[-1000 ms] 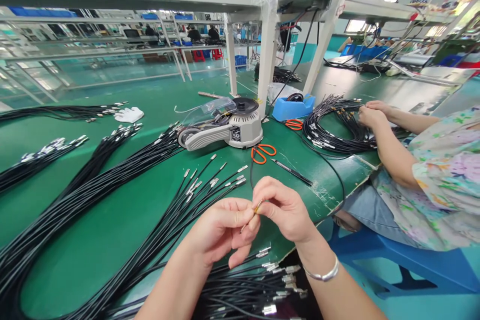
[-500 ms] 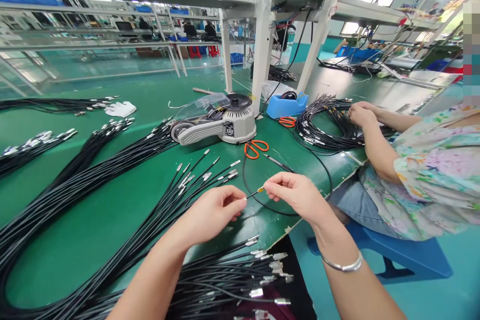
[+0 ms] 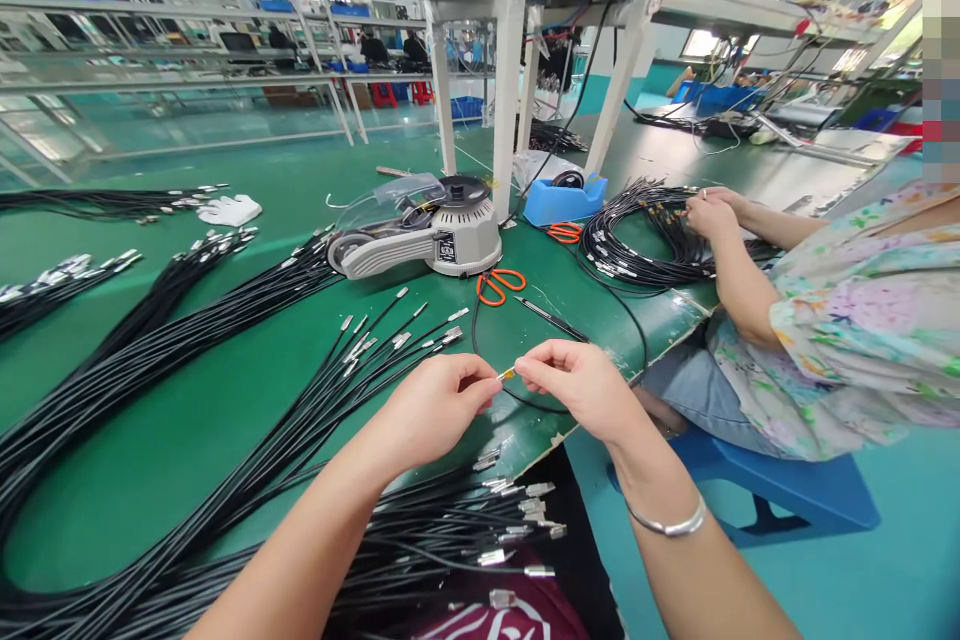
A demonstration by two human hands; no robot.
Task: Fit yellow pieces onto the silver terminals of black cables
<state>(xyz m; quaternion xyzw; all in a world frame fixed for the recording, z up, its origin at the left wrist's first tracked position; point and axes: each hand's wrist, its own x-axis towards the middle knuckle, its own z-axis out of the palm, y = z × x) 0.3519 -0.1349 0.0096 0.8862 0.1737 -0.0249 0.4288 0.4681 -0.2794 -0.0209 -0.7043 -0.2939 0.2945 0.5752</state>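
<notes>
My left hand (image 3: 435,405) and my right hand (image 3: 574,382) meet over the near edge of the green table (image 3: 247,420). Both pinch the tip of one black cable (image 3: 480,340), where a small yellow piece (image 3: 508,374) shows between the fingertips. The cable loops away behind my right hand toward the orange scissors (image 3: 501,286). Several black cables with metal ends (image 3: 390,340) fan out on the table just left of my hands. Another bundle of such cables (image 3: 480,530) lies across my lap below the hands.
A grey tape dispenser machine (image 3: 420,235) stands mid-table, with a blue tape holder (image 3: 562,198) behind it. At right a seated person's hands (image 3: 709,215) work on a coil of black cables (image 3: 645,245). Long cable bundles (image 3: 150,340) and a white glove (image 3: 229,210) lie at left.
My hands drew slightly apart along the cable tip, then came closer again, staying pinched on it. The view shifted a little down and to the right.
</notes>
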